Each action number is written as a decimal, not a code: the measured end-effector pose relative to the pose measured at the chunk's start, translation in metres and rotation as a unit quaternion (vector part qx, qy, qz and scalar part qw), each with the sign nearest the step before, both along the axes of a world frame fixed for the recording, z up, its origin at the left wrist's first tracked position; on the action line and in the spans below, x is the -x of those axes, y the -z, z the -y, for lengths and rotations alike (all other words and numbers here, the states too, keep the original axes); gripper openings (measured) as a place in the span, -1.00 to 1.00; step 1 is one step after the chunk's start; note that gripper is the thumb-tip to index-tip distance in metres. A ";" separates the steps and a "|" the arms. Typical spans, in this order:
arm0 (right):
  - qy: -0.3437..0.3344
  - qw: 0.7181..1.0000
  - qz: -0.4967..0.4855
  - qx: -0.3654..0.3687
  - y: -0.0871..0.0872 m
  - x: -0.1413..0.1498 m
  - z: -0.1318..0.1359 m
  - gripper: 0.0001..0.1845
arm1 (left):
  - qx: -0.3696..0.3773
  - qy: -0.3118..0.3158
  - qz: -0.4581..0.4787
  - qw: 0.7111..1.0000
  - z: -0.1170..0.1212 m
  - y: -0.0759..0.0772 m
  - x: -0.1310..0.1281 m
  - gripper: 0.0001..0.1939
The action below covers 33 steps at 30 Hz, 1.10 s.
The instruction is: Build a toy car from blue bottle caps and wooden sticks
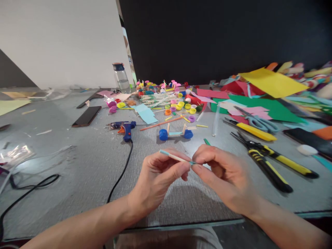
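Holding a thin pale stick (pixel 174 157) between both hands was the whole scene here, low centre of the view, just above the bench (pixel 85 162). Going left to right: the left hand (pixel 158 176) had its fingers pinched narrow on the stick's middle, the blue-tipped end poking out toward 10 o'clock. The right hand (pixel 223 173) had its fingers closed tight on the other end, where a bit of teal showed between the tips.

Stuff that could've gone wrong, as I judged it:

- That stick looked flimsy. Both pinches sat close together, so any twist or bend between them could've snapped it.
- The glue gun (pixel 126 128) lay at about 11 o'clock from the hands, its cord (pixel 121 173) running down just beside the left wrist. A careless elbow could've snagged it and dragged the nozzle across the bench.
- The little blue-wheeled cart (pixel 175 133) stood at 12 o'clock, near the knuckles. Reaching forward could've knocked it over.
- At 3 o'clock, the yellow-handled pliers (pixel 269 162) lay close to the right hand, scissors (pixel 256 121) and a yellow utility knife (pixel 255 131) further up. Blind grabbing that way risked a nick.
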State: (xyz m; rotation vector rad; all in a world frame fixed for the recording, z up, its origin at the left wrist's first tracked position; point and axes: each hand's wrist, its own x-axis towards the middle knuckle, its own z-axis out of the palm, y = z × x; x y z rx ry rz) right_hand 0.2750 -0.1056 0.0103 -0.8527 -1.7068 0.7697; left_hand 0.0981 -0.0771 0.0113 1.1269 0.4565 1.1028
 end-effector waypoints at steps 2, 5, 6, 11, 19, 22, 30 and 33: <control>-0.006 1.000 0.000 0.009 0.000 0.000 0.000 -0.86 | -0.007 -0.002 -0.004 1.000 0.000 -0.001 0.000 -0.90; -0.006 1.000 -0.004 0.009 0.002 0.000 0.000 -0.88 | -0.014 -0.007 -0.016 1.000 0.000 -0.002 0.001 -0.90; -0.003 1.000 -0.005 0.006 0.002 0.000 0.000 -0.88 | -0.014 -0.010 -0.018 1.000 0.000 -0.002 0.001 -0.90; 0.004 1.000 -0.020 0.011 0.002 0.000 -0.001 -0.89 | -0.003 -0.011 -0.031 0.999 0.000 -0.003 0.001 -0.89; 0.010 0.997 -0.047 0.057 -0.006 0.002 -0.002 -0.80 | 0.017 -0.015 -0.036 0.999 0.000 -0.004 0.000 -0.91; 0.021 0.993 -0.079 0.082 -0.006 0.000 -0.004 -0.78 | 0.030 -0.019 -0.028 0.999 0.000 -0.004 0.000 -0.92; 0.018 0.998 -0.045 0.038 -0.006 -0.001 -0.004 -0.87 | 0.015 -0.019 -0.028 0.999 -0.002 -0.003 0.002 -0.89; 0.018 0.999 -0.028 0.034 -0.006 0.001 -0.003 -0.84 | 0.014 -0.023 -0.034 0.999 -0.002 -0.003 0.002 -0.88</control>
